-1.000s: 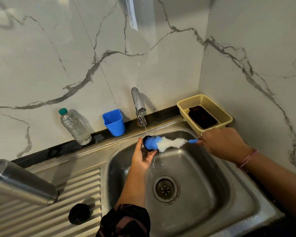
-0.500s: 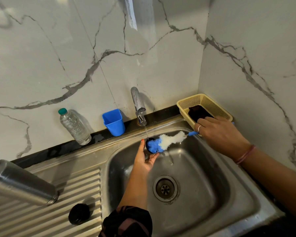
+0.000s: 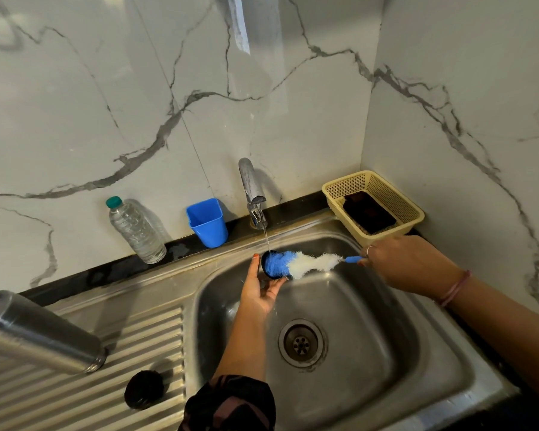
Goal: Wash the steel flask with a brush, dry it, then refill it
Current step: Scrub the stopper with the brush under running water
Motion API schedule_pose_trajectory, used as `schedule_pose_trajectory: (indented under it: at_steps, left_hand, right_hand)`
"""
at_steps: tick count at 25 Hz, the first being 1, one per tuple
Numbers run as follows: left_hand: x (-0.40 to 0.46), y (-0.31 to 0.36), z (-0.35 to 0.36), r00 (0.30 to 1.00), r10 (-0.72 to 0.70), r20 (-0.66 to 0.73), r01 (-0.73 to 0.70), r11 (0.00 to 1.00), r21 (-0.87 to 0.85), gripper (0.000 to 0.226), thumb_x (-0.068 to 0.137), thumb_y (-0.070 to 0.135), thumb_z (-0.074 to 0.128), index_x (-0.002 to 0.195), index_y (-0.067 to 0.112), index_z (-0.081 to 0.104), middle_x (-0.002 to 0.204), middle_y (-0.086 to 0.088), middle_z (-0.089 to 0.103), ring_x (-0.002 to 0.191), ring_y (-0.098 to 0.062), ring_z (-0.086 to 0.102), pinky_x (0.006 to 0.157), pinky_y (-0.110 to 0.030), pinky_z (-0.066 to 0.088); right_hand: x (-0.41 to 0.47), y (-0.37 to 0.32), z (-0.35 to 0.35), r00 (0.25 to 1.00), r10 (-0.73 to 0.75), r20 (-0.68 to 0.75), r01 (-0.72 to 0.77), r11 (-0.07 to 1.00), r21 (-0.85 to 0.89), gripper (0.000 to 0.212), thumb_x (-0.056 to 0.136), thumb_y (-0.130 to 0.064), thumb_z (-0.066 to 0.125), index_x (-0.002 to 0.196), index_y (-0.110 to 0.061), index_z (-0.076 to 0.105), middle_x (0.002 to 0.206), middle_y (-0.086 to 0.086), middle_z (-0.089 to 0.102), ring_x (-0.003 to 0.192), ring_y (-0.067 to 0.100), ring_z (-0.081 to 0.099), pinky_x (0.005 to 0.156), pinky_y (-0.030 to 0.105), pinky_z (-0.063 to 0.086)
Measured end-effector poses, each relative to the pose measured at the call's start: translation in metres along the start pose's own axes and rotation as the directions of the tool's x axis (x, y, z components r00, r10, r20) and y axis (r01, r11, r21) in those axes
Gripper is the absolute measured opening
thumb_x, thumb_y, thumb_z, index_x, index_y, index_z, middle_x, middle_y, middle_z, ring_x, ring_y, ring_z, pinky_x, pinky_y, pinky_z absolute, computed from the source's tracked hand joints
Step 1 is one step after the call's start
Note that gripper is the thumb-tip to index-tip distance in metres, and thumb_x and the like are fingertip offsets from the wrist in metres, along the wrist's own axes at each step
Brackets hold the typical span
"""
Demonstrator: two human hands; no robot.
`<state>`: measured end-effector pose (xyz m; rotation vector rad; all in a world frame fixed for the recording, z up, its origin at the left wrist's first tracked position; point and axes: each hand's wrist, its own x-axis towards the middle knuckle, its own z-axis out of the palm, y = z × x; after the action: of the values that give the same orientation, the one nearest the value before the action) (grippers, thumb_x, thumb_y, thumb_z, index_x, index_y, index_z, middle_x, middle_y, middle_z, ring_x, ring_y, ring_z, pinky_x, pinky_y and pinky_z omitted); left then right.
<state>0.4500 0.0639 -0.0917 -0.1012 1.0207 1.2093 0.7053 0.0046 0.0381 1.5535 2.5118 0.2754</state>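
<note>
Marble-walled, the kitchen corner framed a steel sink (image 3: 417, 353) where tap water (image 3: 266, 237) ran onto a small black cap (image 3: 265, 266) pinched in the left hand (image 3: 259, 289). The right hand (image 3: 408, 262) gripped the blue-and-white bottle brush (image 3: 296, 264), lower than half a second before. The steel flask (image 3: 38, 334) lay on the drainboard (image 3: 156, 337). A wet cap could slip from the fingers toward the drain (image 3: 301, 343).

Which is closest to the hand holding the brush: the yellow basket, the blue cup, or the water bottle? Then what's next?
From the right hand:
1. Yellow basket, right behind it in the corner.
2. Blue cup, left of the tap.
3. Water bottle, farthest left on the ledge.
</note>
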Motion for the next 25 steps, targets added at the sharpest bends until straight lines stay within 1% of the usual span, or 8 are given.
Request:
schedule_pose_trajectory:
  at_steps: [2, 5, 7, 14, 19, 22, 24, 25]
  left_hand:
    - [0.000, -0.001, 0.000, 1.000, 0.029, -0.006, -0.029, 0.999, 0.027, 0.042, 0.082, 0.024, 0.076, 0.112, 0.002, 0.058, 0.112, -0.023, 0.063, 0.102, -0.036, 0.064, 0.091, -0.050, 0.054]
    - [0.001, -0.002, -0.001, 0.997, 0.065, -0.033, -0.063, 0.995, 0.072, 0.037, 0.081, 0.025, 0.077, 0.103, 0.002, 0.058, 0.105, -0.022, 0.065, 0.095, -0.033, 0.065, 0.085, -0.046, 0.056]
    - [0.002, -0.003, 0.001, 0.995, 0.079, -0.054, -0.074, 0.993, 0.089, 0.040, 0.079, 0.024, 0.079, 0.104, 0.002, 0.058, 0.105, -0.022, 0.065, 0.095, -0.033, 0.066, 0.083, -0.046, 0.056]
    - [0.004, 0.001, -0.006, 0.989, 0.109, -0.103, -0.102, 0.993, 0.064, 0.051, 0.077, 0.027, 0.081, 0.115, 0.004, 0.056, 0.112, -0.021, 0.063, 0.103, -0.032, 0.064, 0.088, -0.046, 0.056]
    - [0.000, -0.005, -0.006, 1.000, 0.005, -0.022, -0.005, 1.000, 0.022, 0.043, 0.082, 0.030, 0.076, 0.111, 0.006, 0.056, 0.117, -0.023, 0.061, 0.111, -0.035, 0.063, 0.100, -0.048, 0.050]
    - [0.001, -0.008, -0.003, 1.000, -0.008, 0.016, 0.008, 1.000, 0.001, 0.046, 0.086, 0.030, 0.072, 0.121, 0.005, 0.055, 0.123, -0.024, 0.058, 0.115, -0.037, 0.060, 0.099, -0.048, 0.050]
    - [0.001, -0.009, -0.002, 0.999, -0.011, 0.049, 0.011, 1.000, -0.005, 0.041, 0.090, 0.028, 0.068, 0.122, 0.006, 0.056, 0.121, -0.023, 0.059, 0.115, -0.037, 0.059, 0.102, -0.048, 0.047]
    - [-0.001, -0.009, -0.002, 0.998, -0.007, 0.065, 0.007, 1.000, -0.003, 0.038, 0.091, 0.027, 0.066, 0.121, 0.007, 0.057, 0.119, -0.023, 0.060, 0.115, -0.036, 0.059, 0.104, -0.049, 0.045]
  right_hand:
    - [-0.003, 0.003, 0.005, 0.999, 0.053, 0.000, -0.053, 0.998, 0.043, 0.031, 0.102, -0.040, 0.037, 0.121, -0.025, 0.055, 0.092, -0.007, 0.059, 0.067, 0.007, 0.051, 0.051, 0.016, 0.030]
    - [-0.009, 0.006, 0.013, 0.985, 0.157, 0.071, -0.168, 0.967, 0.194, 0.026, 0.099, -0.040, 0.042, 0.119, -0.027, 0.054, 0.096, -0.010, 0.060, 0.075, 0.006, 0.056, 0.061, 0.015, 0.042]
    - [-0.015, 0.003, 0.017, 0.970, 0.200, 0.135, -0.232, 0.928, 0.290, 0.022, 0.099, -0.037, 0.046, 0.116, -0.025, 0.053, 0.096, -0.009, 0.057, 0.077, 0.007, 0.056, 0.067, 0.017, 0.046]
    - [-0.041, 0.004, 0.020, 0.920, 0.348, 0.181, -0.392, 0.793, 0.466, 0.003, 0.098, -0.024, 0.047, 0.097, -0.026, 0.045, 0.086, -0.008, 0.053, 0.071, 0.009, 0.054, 0.057, 0.016, 0.038]
    - [-0.044, 0.006, 0.046, 0.909, 0.356, 0.217, -0.412, 0.695, 0.590, 0.023, 0.099, -0.043, 0.042, 0.120, -0.044, 0.034, 0.082, -0.007, 0.059, 0.067, 0.011, 0.059, 0.060, 0.019, 0.049]
    - [-0.038, 0.000, 0.054, 0.902, 0.342, 0.264, -0.415, 0.514, 0.751, 0.027, 0.101, -0.034, 0.040, 0.127, -0.035, 0.047, 0.092, 0.001, 0.065, 0.075, 0.011, 0.061, 0.064, 0.017, 0.044]
    - [-0.034, -0.006, 0.055, 0.901, 0.311, 0.303, -0.410, 0.384, 0.827, 0.018, 0.101, -0.022, 0.042, 0.115, -0.024, 0.053, 0.086, 0.002, 0.064, 0.073, 0.015, 0.062, 0.064, 0.019, 0.046]
    - [-0.031, -0.009, 0.056, 0.903, 0.302, 0.305, -0.407, 0.373, 0.834, 0.016, 0.101, -0.020, 0.043, 0.109, -0.019, 0.057, 0.085, 0.002, 0.064, 0.075, 0.017, 0.062, 0.066, 0.021, 0.048]
